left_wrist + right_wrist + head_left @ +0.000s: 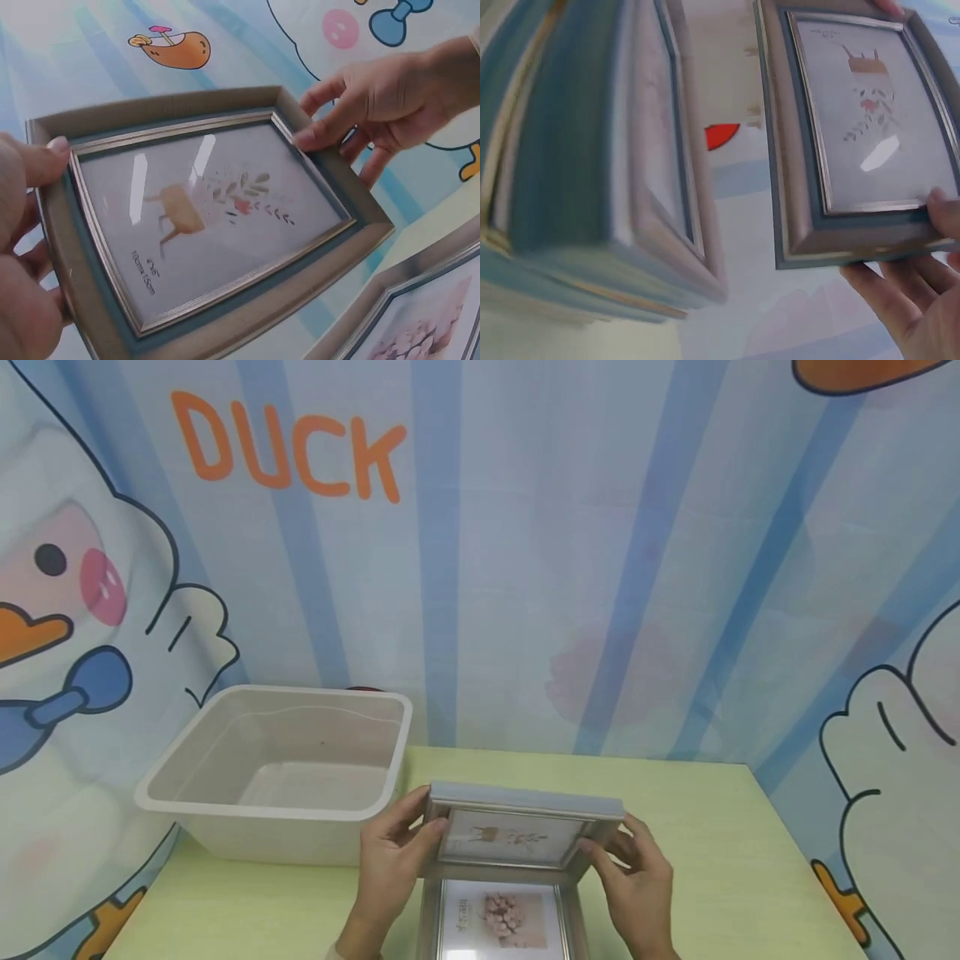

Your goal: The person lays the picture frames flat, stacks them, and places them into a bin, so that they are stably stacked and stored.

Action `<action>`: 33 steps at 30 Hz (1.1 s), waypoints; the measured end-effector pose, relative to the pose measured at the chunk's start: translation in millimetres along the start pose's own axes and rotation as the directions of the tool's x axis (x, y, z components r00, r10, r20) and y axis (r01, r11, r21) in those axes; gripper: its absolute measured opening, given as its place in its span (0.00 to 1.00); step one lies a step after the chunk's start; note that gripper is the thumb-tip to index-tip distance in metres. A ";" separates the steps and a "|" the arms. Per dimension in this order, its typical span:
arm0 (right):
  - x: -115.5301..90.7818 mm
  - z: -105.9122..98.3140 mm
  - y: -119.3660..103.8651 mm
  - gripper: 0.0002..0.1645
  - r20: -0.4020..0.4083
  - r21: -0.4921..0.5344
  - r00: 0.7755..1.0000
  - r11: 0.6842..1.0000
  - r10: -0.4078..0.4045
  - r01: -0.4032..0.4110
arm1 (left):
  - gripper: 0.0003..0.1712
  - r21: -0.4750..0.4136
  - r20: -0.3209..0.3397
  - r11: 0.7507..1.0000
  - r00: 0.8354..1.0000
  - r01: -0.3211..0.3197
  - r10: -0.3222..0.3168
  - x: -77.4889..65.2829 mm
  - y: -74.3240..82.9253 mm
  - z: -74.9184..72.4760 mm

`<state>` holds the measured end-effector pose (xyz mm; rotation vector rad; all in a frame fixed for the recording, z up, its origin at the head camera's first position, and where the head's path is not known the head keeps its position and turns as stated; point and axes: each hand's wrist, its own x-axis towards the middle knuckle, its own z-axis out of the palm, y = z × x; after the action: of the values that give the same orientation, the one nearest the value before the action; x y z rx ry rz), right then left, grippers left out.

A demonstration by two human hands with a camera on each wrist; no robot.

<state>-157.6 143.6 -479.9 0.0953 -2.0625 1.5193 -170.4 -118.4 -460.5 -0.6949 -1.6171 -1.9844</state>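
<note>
Both hands hold a picture frame [510,839] tilted up over the table, its front turned toward me. It has a beige-grey border and a deer-and-flowers print [187,210] behind glass. My left hand [393,860] grips the left side, thumb on the front border. The right hand [637,885] grips the opposite side, its thumb on the front and its fingers [889,300] behind. Just below lies another picture frame [502,918] with a pink flower print, on top of a stack of frames [570,165] seen in the right wrist view.
A white plastic basin [270,835] stands on the pale green table [720,860], to the left of the hands. Behind the table hangs a blue striped cloth [510,568] with duck drawings. Part of a red thing [365,688] shows behind the basin's rim.
</note>
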 end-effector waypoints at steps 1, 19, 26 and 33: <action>-1.1 1.5 0.6 0.28 -0.009 0.014 1.000 1.000 0.005 -0.005 | 0.24 0.011 -0.032 0.999 0.999 0.040 -0.039 0.0 0.4 0.9; 3.1 -3.9 5.8 0.40 0.307 0.044 0.948 0.994 0.080 -0.098 | 0.27 -0.129 -0.256 0.882 0.844 0.453 -0.471 5.0 3.7 -0.1; 9.1 -17.6 9.2 0.48 0.469 0.054 0.867 0.975 0.166 -0.216 | 0.29 -0.216 -0.283 0.829 0.779 0.516 -0.560 7.2 1.7 2.7; 12.2 -23.6 11.9 0.58 0.630 0.095 0.769 0.970 0.114 -0.222 | 0.31 -0.249 -0.307 0.802 0.741 0.543 -0.597 8.1 0.0 2.9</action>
<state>-162.9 172.2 -479.6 0.5613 -2.4903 1.9650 -176.2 -115.9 -454.7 0.1914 -1.5709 -2.4881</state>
